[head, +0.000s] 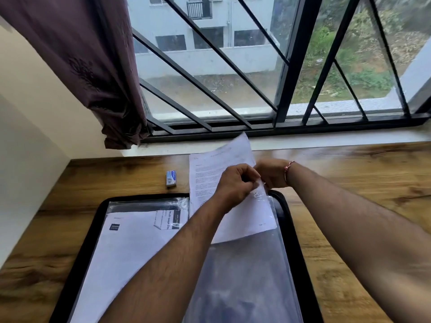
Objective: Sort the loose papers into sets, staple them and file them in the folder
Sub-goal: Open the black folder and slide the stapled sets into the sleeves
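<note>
Over the folder [91,229], left hand [235,184] pinches the sleeve [245,264] edge; right hand [271,174] grips the papers [221,159]. Staple box [171,179] lies apart.

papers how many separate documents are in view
3. A white document fronts the folder's left sleeve, a Multi-page document peeks out behind it, and the left hand pinches a printed document at the right sleeve, right hand alongside. More may be hidden.

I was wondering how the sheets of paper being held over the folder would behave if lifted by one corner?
Probably floppy: the sheets look thin, and their far corner stands up off the table. Likely light, too. They may slide easily against the glossy sleeve.
</note>
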